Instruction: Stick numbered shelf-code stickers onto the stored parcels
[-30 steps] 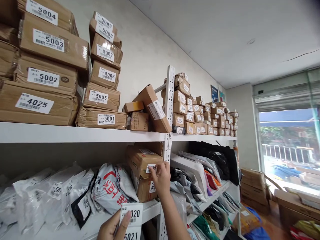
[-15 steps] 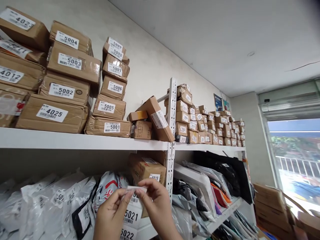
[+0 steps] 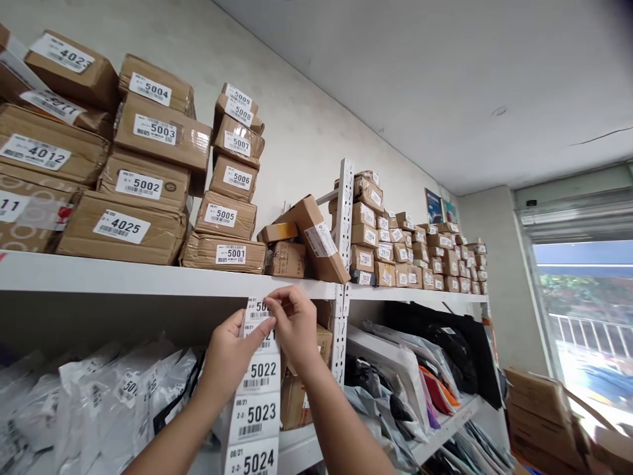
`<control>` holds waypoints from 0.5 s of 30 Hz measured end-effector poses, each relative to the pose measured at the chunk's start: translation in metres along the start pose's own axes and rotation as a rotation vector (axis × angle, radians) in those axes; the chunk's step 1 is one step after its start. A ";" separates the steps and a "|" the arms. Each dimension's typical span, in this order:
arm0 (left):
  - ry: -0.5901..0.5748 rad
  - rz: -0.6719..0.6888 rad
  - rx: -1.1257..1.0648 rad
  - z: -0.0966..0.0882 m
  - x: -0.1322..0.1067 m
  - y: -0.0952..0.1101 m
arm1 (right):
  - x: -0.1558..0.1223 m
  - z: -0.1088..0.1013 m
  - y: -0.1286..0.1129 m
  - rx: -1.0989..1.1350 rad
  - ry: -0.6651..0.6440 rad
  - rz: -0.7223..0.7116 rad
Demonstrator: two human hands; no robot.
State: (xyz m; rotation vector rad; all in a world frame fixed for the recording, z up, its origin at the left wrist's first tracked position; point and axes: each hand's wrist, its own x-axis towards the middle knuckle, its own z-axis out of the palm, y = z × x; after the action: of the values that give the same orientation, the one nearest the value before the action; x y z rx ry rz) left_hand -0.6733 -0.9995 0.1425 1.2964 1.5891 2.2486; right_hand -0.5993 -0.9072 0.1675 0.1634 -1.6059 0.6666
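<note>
A long strip of white number labels hangs down between my hands, printed 5022, 5023 and 5024 below my fingers. My left hand pinches its side, the thumb lying across the label above 5022. At the top right edge, my right hand has thumb and fingertips closed on the uppermost label, covering part of its number. Behind the right hand, partly hidden, cardboard boxes stand on the lower shelf. Grey-white plastic parcels fill that shelf to the left of my left hand.
Stacked labelled boxes line the white upper shelf. A perforated metal post rises right of my hands. Beyond it are more small boxes and bagged goods. Large cartons stand by the window at right.
Both hands have risen to the upper shelf's edge, bringing the label strip up with them. More of the strip now shows. The view has shifted slightly left.
</note>
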 end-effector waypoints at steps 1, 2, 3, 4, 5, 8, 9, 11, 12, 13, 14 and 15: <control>-0.044 -0.006 0.033 -0.001 0.002 0.004 | 0.006 0.001 0.000 -0.003 0.012 -0.009; -0.082 -0.015 0.067 -0.003 0.003 0.007 | 0.011 0.002 0.002 0.001 0.029 -0.010; -0.103 -0.019 0.107 -0.005 0.004 0.010 | 0.017 0.003 0.004 0.007 0.059 -0.007; -0.113 -0.015 0.151 -0.007 0.004 0.011 | 0.024 0.003 0.007 0.016 0.110 -0.002; -0.114 -0.004 0.196 -0.009 0.004 0.012 | 0.031 0.004 0.011 0.029 0.183 0.011; -0.109 0.032 0.250 -0.014 -0.001 0.008 | 0.052 0.005 0.026 0.064 0.402 0.085; -0.117 0.021 0.231 -0.015 -0.003 0.006 | 0.059 0.005 0.031 0.057 0.439 0.111; -0.142 -0.025 0.165 -0.017 -0.008 0.002 | 0.068 0.004 0.041 0.011 0.446 0.152; -0.153 -0.051 0.135 -0.018 -0.011 0.000 | 0.071 0.003 0.045 -0.024 0.428 0.165; -0.157 -0.070 0.112 -0.019 -0.014 -0.002 | 0.072 0.002 0.048 -0.069 0.402 0.172; -0.154 -0.081 0.095 -0.021 -0.016 -0.003 | 0.073 0.000 0.050 -0.132 0.375 0.173; -0.145 -0.085 0.083 -0.023 -0.018 -0.004 | 0.073 -0.002 0.052 -0.218 0.355 0.168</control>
State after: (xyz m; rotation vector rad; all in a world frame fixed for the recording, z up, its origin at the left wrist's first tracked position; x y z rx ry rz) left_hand -0.6789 -1.0232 0.1269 1.3507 1.6683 2.0105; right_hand -0.6341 -0.8434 0.2198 -0.2413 -1.3452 0.6054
